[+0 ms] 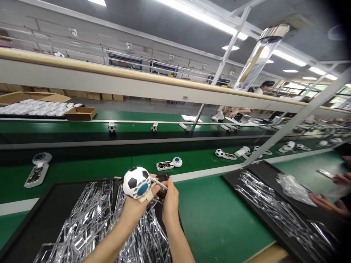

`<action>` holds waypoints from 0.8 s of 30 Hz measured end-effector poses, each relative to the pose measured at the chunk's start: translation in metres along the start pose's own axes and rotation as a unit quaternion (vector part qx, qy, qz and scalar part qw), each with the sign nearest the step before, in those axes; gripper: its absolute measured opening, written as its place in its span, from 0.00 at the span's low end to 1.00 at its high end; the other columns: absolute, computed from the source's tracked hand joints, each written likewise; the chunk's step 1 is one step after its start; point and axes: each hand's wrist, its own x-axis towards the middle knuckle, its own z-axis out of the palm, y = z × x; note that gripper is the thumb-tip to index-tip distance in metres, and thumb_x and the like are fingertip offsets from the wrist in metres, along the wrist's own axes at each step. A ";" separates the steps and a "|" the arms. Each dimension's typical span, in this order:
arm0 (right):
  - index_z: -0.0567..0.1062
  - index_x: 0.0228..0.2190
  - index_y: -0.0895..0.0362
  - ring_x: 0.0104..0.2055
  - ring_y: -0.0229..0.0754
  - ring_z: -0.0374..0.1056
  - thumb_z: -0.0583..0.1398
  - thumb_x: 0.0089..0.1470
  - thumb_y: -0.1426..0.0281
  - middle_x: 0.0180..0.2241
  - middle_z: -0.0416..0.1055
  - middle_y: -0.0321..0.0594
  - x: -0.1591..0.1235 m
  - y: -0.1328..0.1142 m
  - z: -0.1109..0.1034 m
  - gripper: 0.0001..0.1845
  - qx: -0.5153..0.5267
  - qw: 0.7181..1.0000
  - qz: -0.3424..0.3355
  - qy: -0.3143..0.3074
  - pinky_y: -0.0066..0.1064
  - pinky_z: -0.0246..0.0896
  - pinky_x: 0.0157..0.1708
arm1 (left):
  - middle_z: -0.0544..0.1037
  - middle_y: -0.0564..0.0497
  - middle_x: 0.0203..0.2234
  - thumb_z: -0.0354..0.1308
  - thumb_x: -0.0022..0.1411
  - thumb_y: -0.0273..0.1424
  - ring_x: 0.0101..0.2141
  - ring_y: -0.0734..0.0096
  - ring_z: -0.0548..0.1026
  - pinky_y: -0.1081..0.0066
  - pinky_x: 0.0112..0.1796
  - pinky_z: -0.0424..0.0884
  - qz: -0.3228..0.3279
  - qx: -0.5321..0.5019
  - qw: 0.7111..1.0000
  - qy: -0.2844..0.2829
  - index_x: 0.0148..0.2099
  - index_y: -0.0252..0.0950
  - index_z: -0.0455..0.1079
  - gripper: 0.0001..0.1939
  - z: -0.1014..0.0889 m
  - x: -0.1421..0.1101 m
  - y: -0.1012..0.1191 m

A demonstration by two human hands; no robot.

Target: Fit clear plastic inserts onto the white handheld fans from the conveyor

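Note:
Above a black tray (pixel 35 215) of shiny, silvery narrow frames (pixel 95 208), my two hands hold one device with a soccer-ball head (pixel 136 182). The round head is white with black patches and a blue disc. My left hand (pixel 146 199) is closed round the device below the head, with pale wraps on its fingers. My right hand (pixel 170 199) grips the dark handle end, where bits of circuit board show between the fingers. A light narrow strip lies along the handle; whether it is a loose frame I cannot tell.
Similar devices lie on the green belt, one (pixel 170 164) ahead and another (pixel 38 170) at left. A second black tray (pixel 263 190) of shiny frames stands right, beside a co-worker's hands (pixel 331 204). A slanted post (pixel 296 126) and a rail (pixel 164 82) cross the view.

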 end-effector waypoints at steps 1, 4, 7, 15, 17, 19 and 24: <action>0.67 0.19 0.56 0.23 0.40 0.63 0.42 0.56 0.54 0.19 0.66 0.37 0.004 0.001 0.003 0.27 0.003 1.000 0.000 0.009 0.29 0.59 0.26 | 0.77 0.49 0.37 0.69 0.38 0.35 0.40 0.60 0.74 0.67 0.46 0.67 0.013 0.003 1.000 0.005 0.38 0.37 0.72 0.21 0.003 -0.002 -0.002; 0.63 0.16 0.55 0.23 0.38 0.61 0.42 0.56 0.54 0.18 0.65 0.35 0.014 0.002 0.007 0.26 -0.005 1.000 -0.017 0.026 0.29 0.57 0.27 | 0.77 0.49 0.38 0.68 0.41 0.34 0.41 0.61 0.74 0.67 0.46 0.67 0.034 0.005 0.999 0.014 0.38 0.37 0.72 0.19 0.008 -0.003 -0.008; 0.65 0.18 0.55 0.25 0.39 0.63 0.41 0.56 0.52 0.20 0.67 0.37 0.025 0.006 0.007 0.28 -0.033 0.999 -0.016 -0.001 0.29 0.57 0.29 | 0.78 0.48 0.38 0.66 0.42 0.38 0.42 0.59 0.74 0.66 0.46 0.67 0.029 0.008 0.999 0.020 0.38 0.36 0.72 0.19 0.007 0.013 -0.015; 0.62 0.16 0.52 0.17 0.42 0.63 0.57 0.50 0.57 0.12 0.62 0.34 0.033 0.082 -0.022 0.18 -0.228 0.964 0.083 -0.108 0.31 0.53 0.22 | 0.77 0.39 0.35 0.57 0.52 0.41 0.36 0.55 0.76 0.63 0.31 0.73 -0.113 0.239 0.959 0.107 0.44 0.28 0.68 0.23 -0.058 0.164 -0.034; 0.59 0.14 0.51 0.20 0.46 0.65 0.58 0.48 0.60 0.12 0.63 0.36 0.029 0.102 -0.020 0.18 -0.264 0.954 0.096 -0.104 0.32 0.53 0.24 | 0.77 0.34 0.36 0.59 0.49 0.40 0.38 0.46 0.75 0.58 0.32 0.72 -0.111 0.304 0.935 0.147 0.42 0.26 0.69 0.24 -0.082 0.192 -0.034; 0.59 0.15 0.51 0.24 0.49 0.68 0.58 0.47 0.62 0.16 0.66 0.40 0.028 0.117 -0.011 0.16 -0.278 0.951 0.097 -0.098 0.34 0.54 0.26 | 0.73 0.26 0.43 0.60 0.47 0.39 0.46 0.33 0.69 0.48 0.37 0.69 -0.091 0.377 0.903 0.184 0.45 0.23 0.67 0.27 -0.098 0.210 -0.033; 0.59 0.18 0.52 0.20 0.42 0.67 0.53 0.51 0.59 0.19 0.70 0.37 0.034 0.143 0.007 0.15 -0.225 0.967 0.088 -0.077 0.30 0.57 0.24 | 0.54 0.33 0.61 0.53 0.54 0.36 0.61 0.43 0.46 0.48 0.55 0.51 0.037 0.530 0.840 0.113 0.60 0.29 0.55 0.32 -0.071 0.229 -0.054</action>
